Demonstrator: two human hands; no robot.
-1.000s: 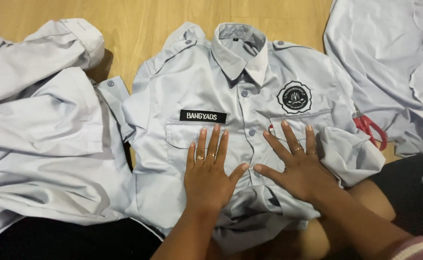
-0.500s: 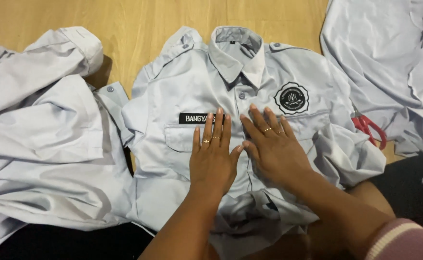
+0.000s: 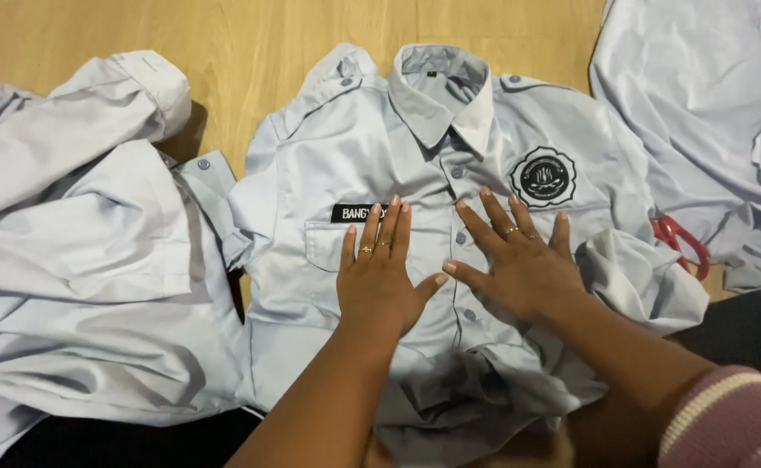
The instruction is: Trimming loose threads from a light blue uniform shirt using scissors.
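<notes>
Pressing flat, the left hand [image 3: 380, 277] and right hand [image 3: 519, 264] lie open-palmed on the soft, light shirt [image 3: 328, 173]; grip probably best at twelve o'clock, the shoulders.

a buttoned shirt [image 3: 354, 147] lies at frame centre on the floor [image 3: 250, 35], collar toward the top. on its chest rest both hands — left hand [image 3: 380, 273] beside right hand [image 3: 519, 260]. a second shirt [image 3: 77, 260] lies left, a third shirt [image 3: 701, 95] upper right, scissors [image 3: 679, 243] between — at the right edge.
</notes>
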